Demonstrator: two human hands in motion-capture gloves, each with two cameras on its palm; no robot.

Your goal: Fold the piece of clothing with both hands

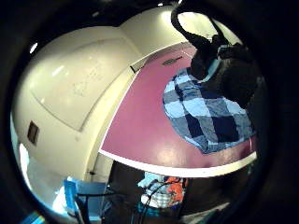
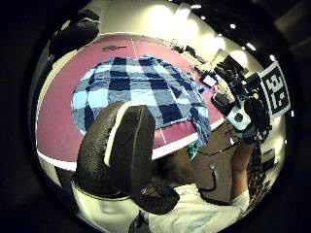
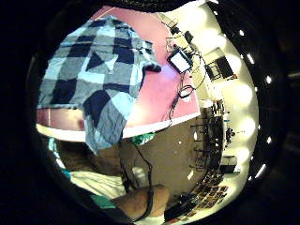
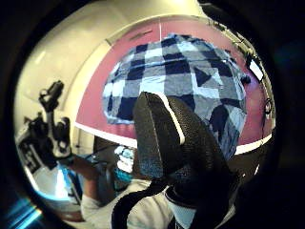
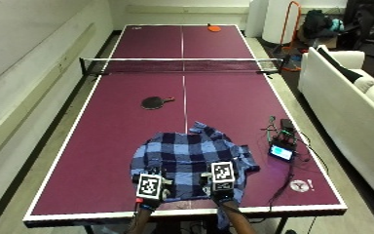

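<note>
Both gloved hands sit at the near edge of the bench, the left hand (image 5: pixel 149 191) and right hand (image 5: pixel 221 184) side by side over the near hem of the shirt (image 5: pixel 190 158). Whether the fingers grip cloth cannot be told from the outside view. In the palm views a black textured finger (image 2: pixel 127 145) of the left hand and one (image 4: pixel 164 138) of the right hand curve forward with nothing pinched, the shirt lying beyond them.

Shirt: soft woven cloth, blue and navy check, spread roughly flat and rumpled at the edges on the maroon bench (image 5: pixel 109 146); one part hangs over the near white-lined edge.

Other items: black round-bladed paddle (image 5: pixel 155 102) well beyond the shirt; net (image 5: pixel 182 65) across mid-bench; small lit device (image 5: pixel 282 152) with trailing cables beside the shirt.
</note>
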